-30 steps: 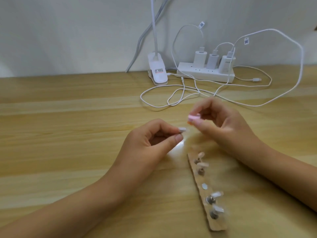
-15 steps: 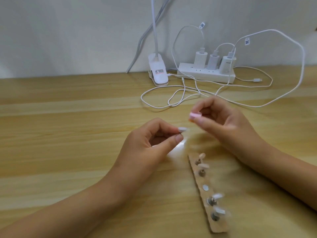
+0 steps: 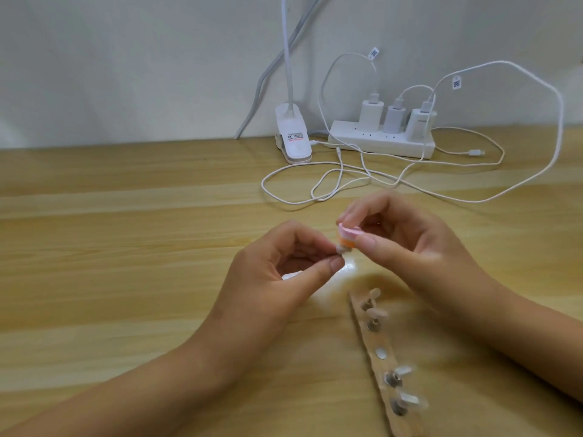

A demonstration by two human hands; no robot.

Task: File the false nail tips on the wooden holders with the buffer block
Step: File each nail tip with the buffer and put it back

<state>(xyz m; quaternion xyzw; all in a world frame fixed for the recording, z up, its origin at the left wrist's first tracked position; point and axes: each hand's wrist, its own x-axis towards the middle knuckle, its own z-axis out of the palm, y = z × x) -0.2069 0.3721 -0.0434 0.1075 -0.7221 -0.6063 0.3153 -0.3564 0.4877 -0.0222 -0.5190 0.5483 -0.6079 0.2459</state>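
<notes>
Over my pale wooden table [image 3: 126,247], below a white wall [image 3: 126,58], my left hand [image 3: 277,279] pinches a nail tip [image 3: 434,249] and my right hand [image 3: 410,244] pinches the buffer block [image 3: 442,237] against it. The wooden holder [image 3: 375,345] lies near right. A power strip [image 3: 378,143], lamp clip [image 3: 293,137] and cables [image 3: 340,181] sit far.

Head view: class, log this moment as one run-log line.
left hand: pinches nail tip | right hand: holds buffer block against tip | wooden strip: four mounted tips, one spot bare | step: filing

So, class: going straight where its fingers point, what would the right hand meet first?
Probably the nail tip pinched by the left hand; the right hand holds its buffer block nearly touching it.
</notes>
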